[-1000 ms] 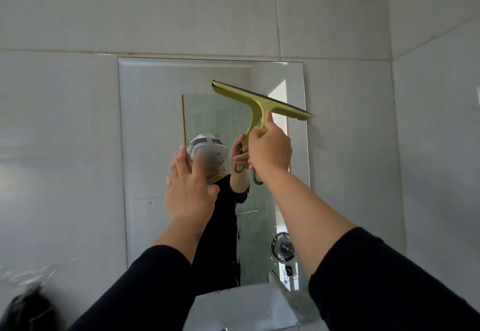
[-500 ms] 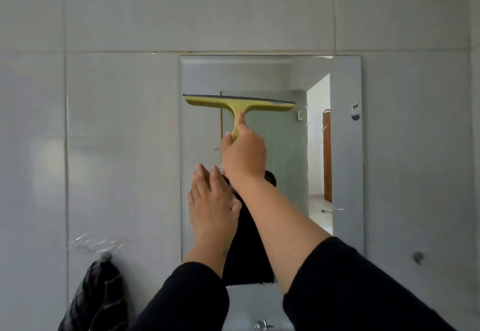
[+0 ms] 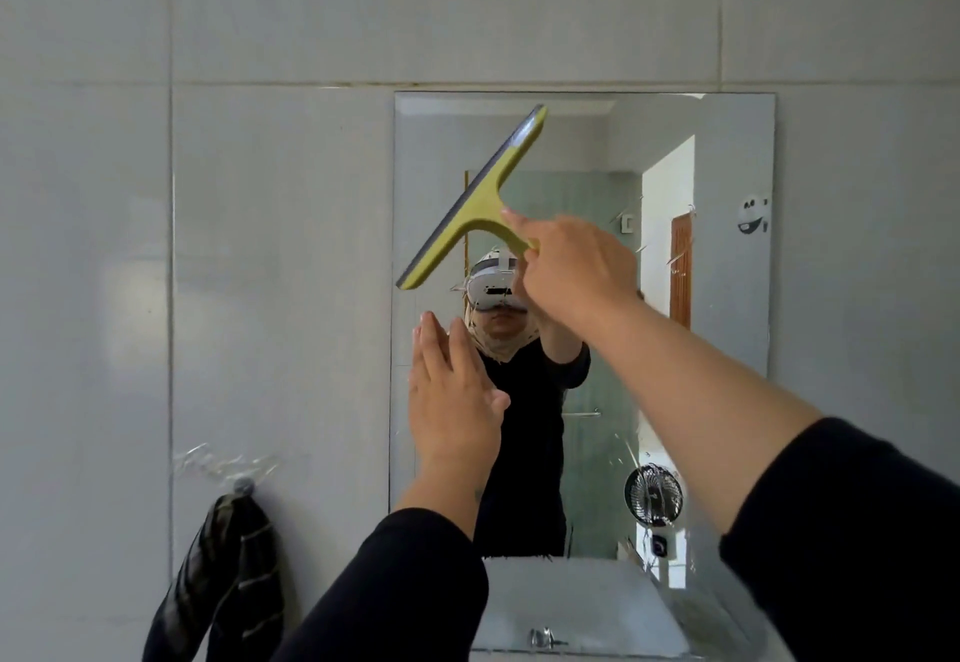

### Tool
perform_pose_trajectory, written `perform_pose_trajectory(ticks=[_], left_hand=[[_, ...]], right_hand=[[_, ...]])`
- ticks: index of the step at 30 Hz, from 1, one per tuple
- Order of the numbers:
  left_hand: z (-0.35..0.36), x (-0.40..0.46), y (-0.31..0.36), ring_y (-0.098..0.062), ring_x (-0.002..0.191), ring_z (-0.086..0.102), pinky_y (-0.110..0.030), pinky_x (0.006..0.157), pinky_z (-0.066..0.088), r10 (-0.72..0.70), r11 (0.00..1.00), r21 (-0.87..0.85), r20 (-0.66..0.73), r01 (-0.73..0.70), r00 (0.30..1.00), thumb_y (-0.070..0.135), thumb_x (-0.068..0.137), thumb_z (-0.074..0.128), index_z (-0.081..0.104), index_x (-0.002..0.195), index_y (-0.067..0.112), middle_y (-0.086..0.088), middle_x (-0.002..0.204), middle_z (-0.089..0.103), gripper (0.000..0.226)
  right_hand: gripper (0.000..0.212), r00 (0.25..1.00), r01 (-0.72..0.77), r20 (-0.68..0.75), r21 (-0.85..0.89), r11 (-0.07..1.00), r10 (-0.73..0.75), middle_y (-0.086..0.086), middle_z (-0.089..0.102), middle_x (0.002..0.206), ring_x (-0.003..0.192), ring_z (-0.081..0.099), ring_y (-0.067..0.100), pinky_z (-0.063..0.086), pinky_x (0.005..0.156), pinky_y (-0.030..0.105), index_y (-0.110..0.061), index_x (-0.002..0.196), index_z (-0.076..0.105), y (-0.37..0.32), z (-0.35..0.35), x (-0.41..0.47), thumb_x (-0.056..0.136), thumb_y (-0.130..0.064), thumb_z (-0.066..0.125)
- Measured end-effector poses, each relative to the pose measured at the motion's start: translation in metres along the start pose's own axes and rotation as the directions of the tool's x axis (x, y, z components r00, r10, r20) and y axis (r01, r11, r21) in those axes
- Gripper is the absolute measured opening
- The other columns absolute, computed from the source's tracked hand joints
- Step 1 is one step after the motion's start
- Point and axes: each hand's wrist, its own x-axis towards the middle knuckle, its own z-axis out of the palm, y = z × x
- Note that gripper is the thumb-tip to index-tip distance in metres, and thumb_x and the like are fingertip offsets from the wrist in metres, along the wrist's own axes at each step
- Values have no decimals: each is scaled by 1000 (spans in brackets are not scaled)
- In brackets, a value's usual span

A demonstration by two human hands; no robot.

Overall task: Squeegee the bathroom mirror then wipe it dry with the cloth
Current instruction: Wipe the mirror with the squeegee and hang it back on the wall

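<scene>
Right hand grips tilted squeegee before wall mirror; left hand flat, empty.

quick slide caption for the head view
Right hand tilts a green squeegee against the mirror; left hand raised open.

There is a single view, from a wide-angle camera worn on the person's head. It faces straight at the tiled wall and the mirror from close up, about level with the mirror's middle. Both forearms reach into the frame from the bottom edge, and the mirror reflects the headset.
</scene>
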Motion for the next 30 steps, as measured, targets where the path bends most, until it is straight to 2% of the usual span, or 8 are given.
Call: perform_pose_trajectory(ticks=[2, 5, 8, 13, 19, 22, 25, 30], left_hand=[[-1, 0, 0, -26, 148, -1, -41, 118, 24, -2, 1000, 1, -6, 2, 1000, 34, 83, 68, 8, 148, 19, -9, 159, -7, 90], [0, 0, 0, -27, 148, -1, -40, 120, 19, -4, 1000, 23, -7, 4, 1000, 36, 83, 67, 8, 149, 20, -9, 159, -5, 90], [0, 0, -1, -27, 148, 0, -40, 120, 15, -2, 999, 51, -11, 2, 1000, 39, 83, 65, 7, 148, 20, -9, 159, -5, 89], [-1, 1, 0, -28, 148, 0, -44, 119, 13, -1, 999, 41, -4, 1, 1000, 37, 82, 67, 10, 147, 21, -10, 159, -4, 88], [-2, 0, 1, -29, 147, 4, -46, 118, 18, 0, 998, 55, -13, 1, 1000, 35, 81, 68, 13, 145, 19, -12, 158, -2, 86], [-3, 0, 2, -29, 147, 3, -46, 118, 18, -16, 998, 56, -8, 16, 1000, 34, 81, 69, 12, 146, 18, -12, 158, -3, 88], [-3, -1, 2, -28, 147, 2, -47, 118, 18, -17, 998, 52, -6, 18, 1000, 35, 80, 70, 11, 147, 17, -12, 158, -3, 91], [-1, 0, -1, -29, 146, 7, -47, 117, 21, 0, 998, 69, -33, 3, 999, 39, 79, 71, 14, 147, 16, -12, 158, 0, 92]], right_hand=[[58, 1000, 10, 19, -76, 997, -9, 4, 59, 106, 95, 60, 29, 51, 80, 40, -52, 138, 36, 10, -9, 3, 94, -14, 44], [62, 999, 24, 38, -182, 983, -18, 2, 48, 93, 95, 58, 29, 40, 76, 37, -53, 139, 32, 23, -21, 4, 94, -12, 44], [61, 999, 33, 42, -229, 973, -24, 2, 43, 91, 98, 56, 30, 38, 81, 40, -53, 140, 30, 33, -30, 2, 95, -14, 45], [56, 1000, 3, 10, -254, 967, -1, 10, 55, 114, 110, 54, 32, 38, 92, 45, -55, 139, 29, 54, -33, -4, 99, -17, 38], [55, 994, -104, 3, -238, 966, 108, 9, 53, 108, 105, 55, 33, 41, 89, 45, -54, 139, 33, 89, -42, -21, 99, -17, 39], [57, 981, -188, 16, -194, 963, 195, 10, 54, 117, 100, 56, 31, 42, 79, 40, -55, 139, 30, 105, -41, -33, 98, -15, 40], [55, 965, -256, 25, -127, 958, 261, 9, 56, 109, 85, 53, 27, 37, 67, 34, -56, 139, 29, 117, -39, -45, 98, -19, 39], [50, 903, -428, 17, -22, 903, 429, 10, 61, 120, 105, 56, 34, 37, 72, 33, -51, 143, 26, 124, -32, -63, 100, -27, 35]])
